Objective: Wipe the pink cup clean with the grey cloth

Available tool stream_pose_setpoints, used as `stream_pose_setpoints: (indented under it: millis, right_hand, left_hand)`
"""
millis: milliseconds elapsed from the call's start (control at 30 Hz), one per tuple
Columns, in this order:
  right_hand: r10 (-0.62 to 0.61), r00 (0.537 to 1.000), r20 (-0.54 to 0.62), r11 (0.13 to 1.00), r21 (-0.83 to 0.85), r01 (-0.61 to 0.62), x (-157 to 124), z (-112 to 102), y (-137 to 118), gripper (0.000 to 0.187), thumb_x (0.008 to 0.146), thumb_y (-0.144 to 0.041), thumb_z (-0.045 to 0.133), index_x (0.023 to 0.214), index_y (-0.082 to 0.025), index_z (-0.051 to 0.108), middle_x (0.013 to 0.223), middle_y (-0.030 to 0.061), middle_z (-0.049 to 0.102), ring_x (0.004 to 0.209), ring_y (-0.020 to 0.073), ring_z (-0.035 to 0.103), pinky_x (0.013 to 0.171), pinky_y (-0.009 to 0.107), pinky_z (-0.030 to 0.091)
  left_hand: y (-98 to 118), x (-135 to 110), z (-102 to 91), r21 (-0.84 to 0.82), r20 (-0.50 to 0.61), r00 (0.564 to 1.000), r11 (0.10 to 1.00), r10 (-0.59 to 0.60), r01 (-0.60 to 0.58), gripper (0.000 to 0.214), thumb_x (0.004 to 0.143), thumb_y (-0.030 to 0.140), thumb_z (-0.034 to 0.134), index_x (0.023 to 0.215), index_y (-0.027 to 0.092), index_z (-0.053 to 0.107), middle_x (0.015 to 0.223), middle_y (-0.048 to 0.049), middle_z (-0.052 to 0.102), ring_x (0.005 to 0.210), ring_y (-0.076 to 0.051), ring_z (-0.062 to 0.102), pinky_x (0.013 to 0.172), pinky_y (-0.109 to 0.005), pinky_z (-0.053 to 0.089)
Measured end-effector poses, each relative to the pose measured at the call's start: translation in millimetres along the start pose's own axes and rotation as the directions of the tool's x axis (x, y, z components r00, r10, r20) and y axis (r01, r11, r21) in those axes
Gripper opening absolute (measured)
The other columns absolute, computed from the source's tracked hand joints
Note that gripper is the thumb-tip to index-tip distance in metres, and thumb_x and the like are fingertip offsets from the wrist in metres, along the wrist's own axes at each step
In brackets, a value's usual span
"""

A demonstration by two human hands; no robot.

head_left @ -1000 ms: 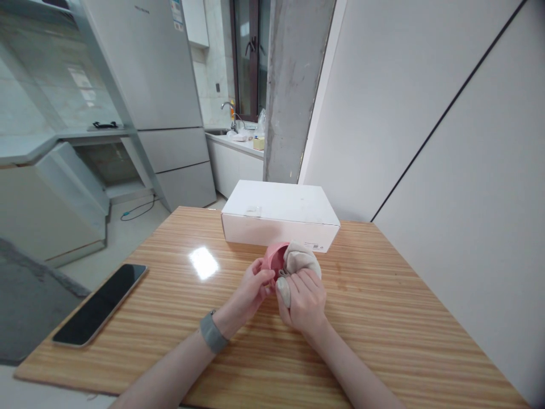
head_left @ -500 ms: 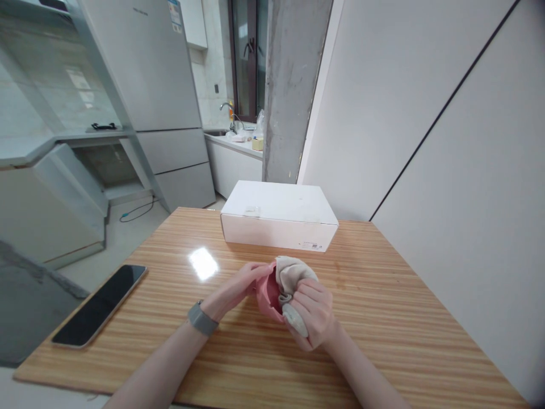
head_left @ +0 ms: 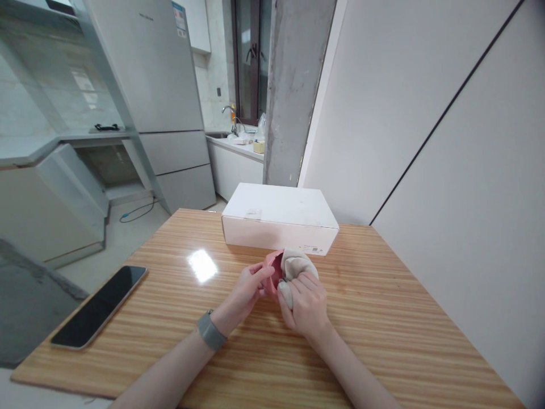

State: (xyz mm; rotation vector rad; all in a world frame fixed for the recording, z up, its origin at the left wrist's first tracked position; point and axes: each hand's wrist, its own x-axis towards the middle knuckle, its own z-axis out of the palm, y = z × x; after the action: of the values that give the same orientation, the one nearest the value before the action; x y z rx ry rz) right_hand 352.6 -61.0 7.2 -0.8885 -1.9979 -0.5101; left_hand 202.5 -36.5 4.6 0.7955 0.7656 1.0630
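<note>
My left hand (head_left: 247, 289) is closed on the near-left side of a pink hollow bowl-like container (head_left: 276, 271), with the thumb on its rim. The container is tilted so its dark pink inside faces right. A beige-grey cloth (head_left: 298, 263) is bunched in my right hand (head_left: 307, 304), whose fingers are wrapped round it. Part of the cloth lies against the container's rim, and one fold pokes out by the right thumb. The container's far side and base are hidden by the cloth and hands. Both hands are just above the wooden table (head_left: 383, 318).
A white cardboard box (head_left: 279, 213) stands behind the hands at the table's far edge. A black smartphone (head_left: 100, 307) lies at the left. A white wall (head_left: 447, 187) runs along the right. A fridge (head_left: 170, 113) and a sink counter (head_left: 234, 159) are beyond.
Both hands have moved slightly away from me, toward the box, with the container and cloth. The container has turned, and my left thumb now shows over its rim.
</note>
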Motion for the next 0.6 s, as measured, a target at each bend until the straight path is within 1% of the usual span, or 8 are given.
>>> stream_pose_setpoints:
  millis: [67, 133, 233, 333, 400, 500, 533, 600]
  right_hand:
    - [0.036, 0.999, 0.016, 0.996, -0.087, -0.034, 3, 4, -5, 0.027, 0.087, -0.018, 0.049, 0.061, -0.021, 0.054, 0.054, 0.0042, 0.053, 0.057, 0.0188, 0.044, 0.063, 0.036, 0.038]
    - [0.049, 0.999, 0.006, 0.995, -0.092, -0.048, 5, 5, -7, 0.025, 0.087, -0.017, 0.049, 0.063, -0.02, 0.055, 0.055, 0.0045, 0.055, 0.059, 0.019, 0.046, 0.064, 0.036, 0.039]
    - [0.041, 0.999, -0.036, 0.999, 0.015, -0.041, 4, 3, -4, 0.022, 0.087, -0.016, 0.05, 0.065, -0.02, 0.055, 0.057, 0.0041, 0.056, 0.06, 0.0186, 0.047, 0.064, 0.035, 0.039]
    - [0.046, 0.998, -0.049, 0.988, 0.149, -0.038, 1, -3, 3, 0.024, 0.086, -0.016, 0.049, 0.063, -0.021, 0.052, 0.055, 0.0028, 0.053, 0.057, 0.0172, 0.044, 0.06, 0.034, 0.037]
    - [0.014, 1.0, -0.008, 0.975, 0.222, -0.012, 0, -5, 6, 0.027, 0.087, -0.018, 0.048, 0.06, -0.022, 0.049, 0.054, 0.0018, 0.051, 0.055, 0.0165, 0.043, 0.058, 0.033, 0.036]
    - [-0.063, 0.995, 0.08, 0.965, 0.26, 0.04, 1, -6, 6, 0.031, 0.089, -0.022, 0.046, 0.058, -0.022, 0.05, 0.053, 0.0016, 0.053, 0.055, 0.0164, 0.043, 0.058, 0.033, 0.037]
    - [-0.063, 0.992, 0.109, 0.968, 0.249, 0.034, 2, -5, 4, 0.033, 0.09, -0.022, 0.045, 0.058, -0.022, 0.051, 0.053, 0.0019, 0.054, 0.055, 0.0164, 0.044, 0.059, 0.033, 0.037]
    - [-0.002, 0.989, 0.146, 0.98, 0.199, -0.028, 4, -3, 0, 0.035, 0.093, -0.022, 0.044, 0.059, -0.021, 0.054, 0.054, 0.0027, 0.057, 0.056, 0.0163, 0.047, 0.062, 0.033, 0.039]
  left_hand:
    - [-2, -1, 4.2, -0.05, -0.034, 0.999, 0.998, 0.036, -0.038, 0.025, 0.071, 0.035, 0.078, 0.08, 0.015, 0.065, 0.065, 0.0026, 0.06, 0.056, -0.007, 0.05, 0.053, -0.019, 0.04]
    - [-3, -3, 7.4, -0.085, -0.051, 0.997, 0.994, 0.059, -0.063, 0.026, 0.07, 0.033, 0.079, 0.084, 0.016, 0.066, 0.067, 0.0034, 0.06, 0.057, -0.007, 0.049, 0.054, -0.018, 0.04]
    - [-3, -4, 8.5, -0.159, -0.01, 0.999, 0.986, 0.047, -0.048, 0.031, 0.069, 0.031, 0.08, 0.094, 0.017, 0.068, 0.074, 0.0017, 0.064, 0.061, -0.008, 0.052, 0.057, -0.018, 0.041]
    - [-2, -2, 5.6, -0.225, 0.092, 0.995, 0.973, -0.032, 0.052, 0.033, 0.079, 0.041, 0.072, 0.1, 0.016, 0.07, 0.079, -0.0013, 0.068, 0.067, -0.011, 0.056, 0.06, -0.021, 0.044]
    - [-2, 0, 3.1, -0.229, 0.139, 0.989, 0.97, -0.05, 0.081, 0.038, 0.084, 0.046, 0.065, 0.105, 0.015, 0.071, 0.088, -0.0047, 0.071, 0.079, -0.015, 0.06, 0.072, -0.025, 0.048]
    - [-3, 3, 0.7, -0.202, 0.133, 0.991, 0.979, -0.013, 0.039, 0.039, 0.086, 0.043, 0.065, 0.111, 0.014, 0.071, 0.103, -0.008, 0.072, 0.097, -0.02, 0.061, 0.092, -0.031, 0.045]
    - [-3, 4, 0.4, -0.183, 0.117, 0.993, 0.983, -0.001, 0.022, 0.038, 0.085, 0.042, 0.066, 0.11, 0.014, 0.071, 0.104, -0.0083, 0.072, 0.099, -0.02, 0.061, 0.095, -0.032, 0.043]
    - [-3, 5, 0.3, -0.138, 0.08, 0.996, 0.99, 0.026, -0.015, 0.038, 0.085, 0.041, 0.067, 0.11, 0.013, 0.072, 0.104, -0.0086, 0.072, 0.099, -0.022, 0.061, 0.095, -0.034, 0.043]
